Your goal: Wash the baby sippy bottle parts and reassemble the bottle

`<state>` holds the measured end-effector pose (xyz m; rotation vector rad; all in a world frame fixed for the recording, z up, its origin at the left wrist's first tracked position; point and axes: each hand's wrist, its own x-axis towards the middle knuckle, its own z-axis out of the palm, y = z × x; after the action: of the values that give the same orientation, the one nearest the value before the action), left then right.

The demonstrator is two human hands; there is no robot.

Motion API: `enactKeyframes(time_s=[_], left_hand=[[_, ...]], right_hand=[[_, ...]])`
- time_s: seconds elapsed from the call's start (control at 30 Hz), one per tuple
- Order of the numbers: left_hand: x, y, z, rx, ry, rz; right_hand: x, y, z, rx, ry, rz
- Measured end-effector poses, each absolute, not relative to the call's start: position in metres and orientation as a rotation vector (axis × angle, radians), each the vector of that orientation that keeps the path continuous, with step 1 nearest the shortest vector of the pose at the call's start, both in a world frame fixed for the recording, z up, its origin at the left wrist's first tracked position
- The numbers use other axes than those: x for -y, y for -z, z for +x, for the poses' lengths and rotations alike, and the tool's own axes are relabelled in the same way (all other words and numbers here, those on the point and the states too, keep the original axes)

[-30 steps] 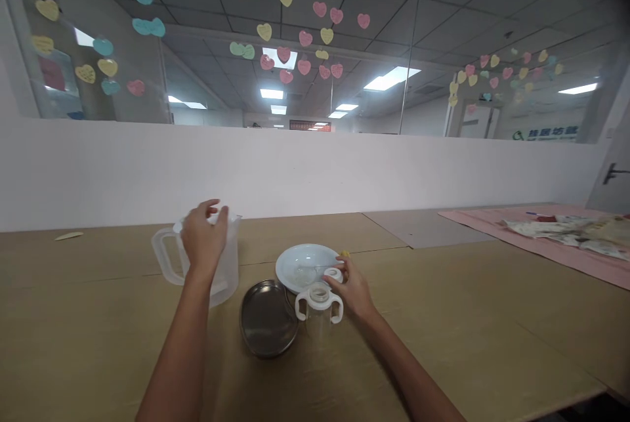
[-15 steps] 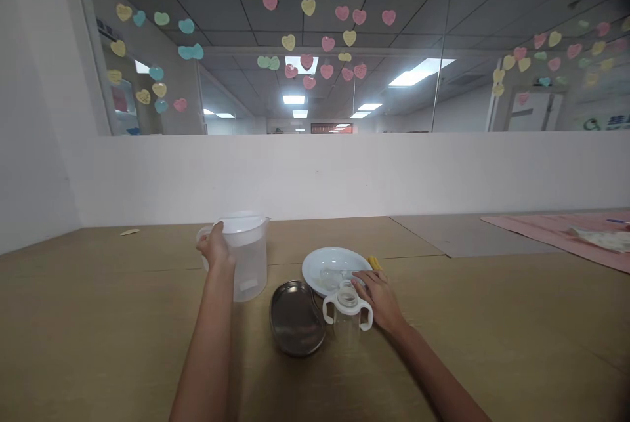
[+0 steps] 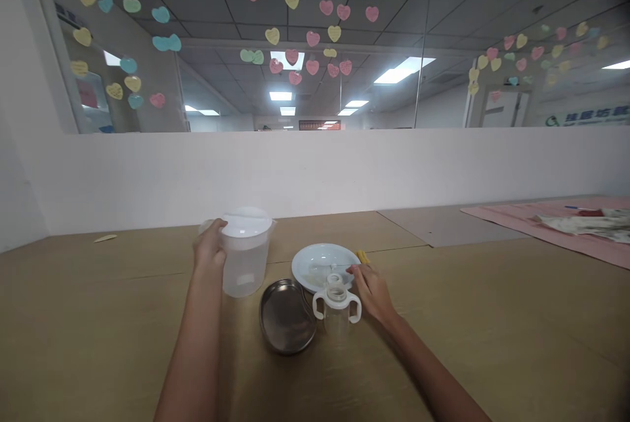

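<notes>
Fingers of your left hand (image 3: 209,248) grip the jug handle (image 3: 203,227); your right hand's (image 3: 373,291) bend at the plate (image 3: 308,256), their hold unclear.

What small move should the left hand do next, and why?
Probably firm up the left hand on the handle of the lidded plastic pitcher before any lift: the fingers are at that side, and the two-handled bottle stands nearby, where a swing might knock it.
</notes>
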<state>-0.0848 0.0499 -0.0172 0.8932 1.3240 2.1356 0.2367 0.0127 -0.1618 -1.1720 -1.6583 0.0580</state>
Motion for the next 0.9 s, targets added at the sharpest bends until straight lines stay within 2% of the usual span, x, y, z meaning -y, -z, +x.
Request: enactKeyframes(time_s=[0.13,0.33,0.9], left_hand=[[-0.046,0.011,-0.052,-1.274,-2.078,0.908],[-0.035,0.006,-0.017,-1.282,-1.95,1.278],[-0.008,-0.001,0.007,-1.339,-1.614,1.865]], right_hand=[[-0.004,0.158,0.236,1.61,-0.158,-1.081],[0.002,0.164,0.227,1.885,0.111,-1.106],[-0.001,0.169,0.221,1.892,0.169,-1.222]])
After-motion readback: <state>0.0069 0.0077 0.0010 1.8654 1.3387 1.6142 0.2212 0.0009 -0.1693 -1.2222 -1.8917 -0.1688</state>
